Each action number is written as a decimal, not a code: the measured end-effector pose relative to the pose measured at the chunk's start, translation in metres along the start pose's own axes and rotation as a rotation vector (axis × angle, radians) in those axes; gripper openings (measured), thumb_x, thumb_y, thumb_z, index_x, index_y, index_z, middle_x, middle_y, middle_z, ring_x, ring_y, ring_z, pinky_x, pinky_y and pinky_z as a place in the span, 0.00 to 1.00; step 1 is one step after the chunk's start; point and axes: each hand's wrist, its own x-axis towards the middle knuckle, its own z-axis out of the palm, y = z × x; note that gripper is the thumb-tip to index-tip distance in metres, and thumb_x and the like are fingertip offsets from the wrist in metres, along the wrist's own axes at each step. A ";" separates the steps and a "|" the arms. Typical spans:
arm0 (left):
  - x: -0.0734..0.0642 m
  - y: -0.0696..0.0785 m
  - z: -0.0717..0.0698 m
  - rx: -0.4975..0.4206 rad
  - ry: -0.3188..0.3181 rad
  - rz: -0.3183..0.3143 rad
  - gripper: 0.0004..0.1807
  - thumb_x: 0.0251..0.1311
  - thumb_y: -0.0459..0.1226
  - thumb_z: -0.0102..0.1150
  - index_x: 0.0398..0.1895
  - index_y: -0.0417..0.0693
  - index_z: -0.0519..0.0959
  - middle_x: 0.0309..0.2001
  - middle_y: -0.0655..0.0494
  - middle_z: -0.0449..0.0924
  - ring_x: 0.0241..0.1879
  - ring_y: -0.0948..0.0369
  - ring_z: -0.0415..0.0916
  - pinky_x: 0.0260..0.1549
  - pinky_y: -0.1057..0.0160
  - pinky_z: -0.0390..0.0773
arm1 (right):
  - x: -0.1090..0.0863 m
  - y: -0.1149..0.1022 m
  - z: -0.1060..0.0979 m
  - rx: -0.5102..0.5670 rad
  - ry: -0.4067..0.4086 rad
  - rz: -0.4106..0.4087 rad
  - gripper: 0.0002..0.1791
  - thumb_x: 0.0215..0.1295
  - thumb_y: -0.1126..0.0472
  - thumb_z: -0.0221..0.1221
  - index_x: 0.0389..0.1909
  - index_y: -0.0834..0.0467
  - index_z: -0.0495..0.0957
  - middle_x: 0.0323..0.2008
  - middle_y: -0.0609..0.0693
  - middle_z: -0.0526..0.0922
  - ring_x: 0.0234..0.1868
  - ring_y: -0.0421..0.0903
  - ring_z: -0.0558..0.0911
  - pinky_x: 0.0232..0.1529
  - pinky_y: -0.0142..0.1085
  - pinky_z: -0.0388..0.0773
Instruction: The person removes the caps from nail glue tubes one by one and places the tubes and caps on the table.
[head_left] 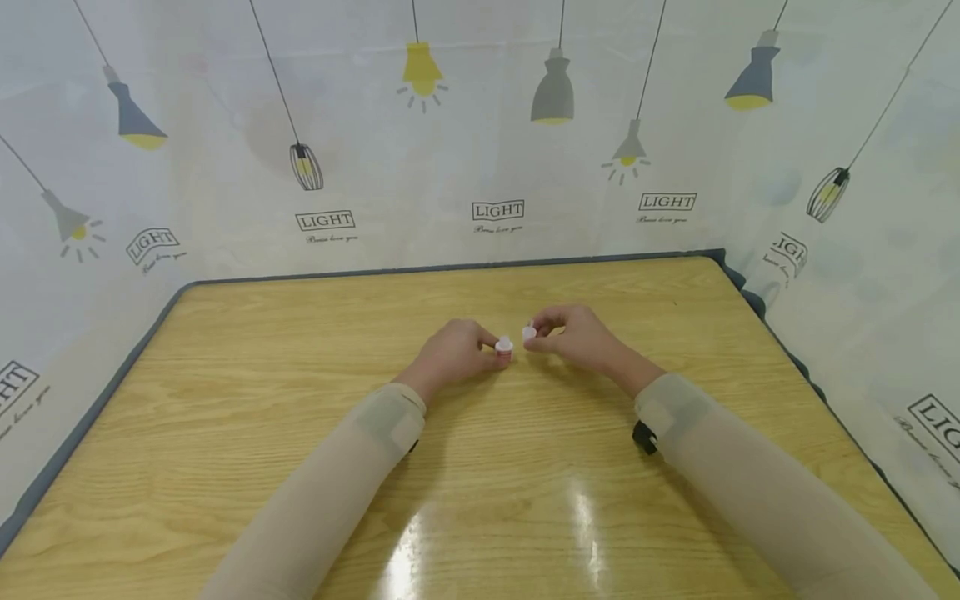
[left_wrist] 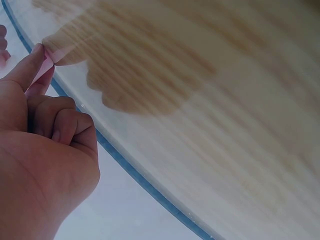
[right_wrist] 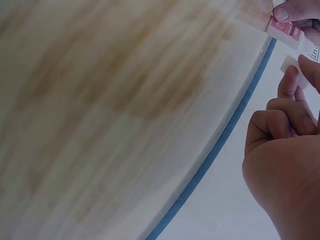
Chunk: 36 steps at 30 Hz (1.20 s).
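A small white bottle [head_left: 504, 350] with a pink-red label stands upright near the middle of the wooden table. My left hand [head_left: 459, 354] pinches it between thumb and finger, the other fingers curled in. Just to the right, my right hand [head_left: 576, 337] pinches a small white cap [head_left: 529, 333], apart from the bottle. The right wrist view shows the bottle's label [right_wrist: 287, 31] and the cap [right_wrist: 290, 64] between finger and thumb. Most of the bottle [left_wrist: 45, 67] is hidden behind the fingers in the left wrist view.
The glossy wooden table [head_left: 262, 375] has a dark blue border along its edges. Behind and beside it hangs a pale sheet [head_left: 247, 225] printed with lamps and the word LIGHT. A black strap piece [head_left: 644, 437] shows under the right sleeve.
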 end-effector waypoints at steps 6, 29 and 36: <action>0.000 0.001 -0.001 0.018 0.001 -0.002 0.18 0.66 0.51 0.74 0.54 0.55 0.91 0.56 0.58 0.90 0.59 0.57 0.83 0.63 0.52 0.80 | 0.001 0.001 0.001 -0.033 -0.041 0.011 0.18 0.69 0.51 0.70 0.52 0.57 0.86 0.47 0.52 0.87 0.50 0.50 0.79 0.50 0.41 0.73; 0.002 0.001 0.000 0.047 0.002 0.010 0.19 0.65 0.50 0.74 0.55 0.53 0.91 0.56 0.57 0.90 0.58 0.57 0.84 0.62 0.52 0.81 | 0.004 0.004 0.006 -0.108 -0.118 0.028 0.12 0.69 0.53 0.71 0.47 0.56 0.86 0.46 0.52 0.88 0.42 0.47 0.78 0.42 0.37 0.76; 0.001 -0.001 0.000 0.044 0.000 0.014 0.19 0.65 0.50 0.74 0.55 0.53 0.91 0.57 0.57 0.90 0.60 0.56 0.83 0.64 0.52 0.80 | 0.003 0.002 0.009 -0.122 -0.123 0.019 0.12 0.69 0.54 0.71 0.48 0.56 0.87 0.46 0.52 0.88 0.45 0.47 0.80 0.44 0.38 0.77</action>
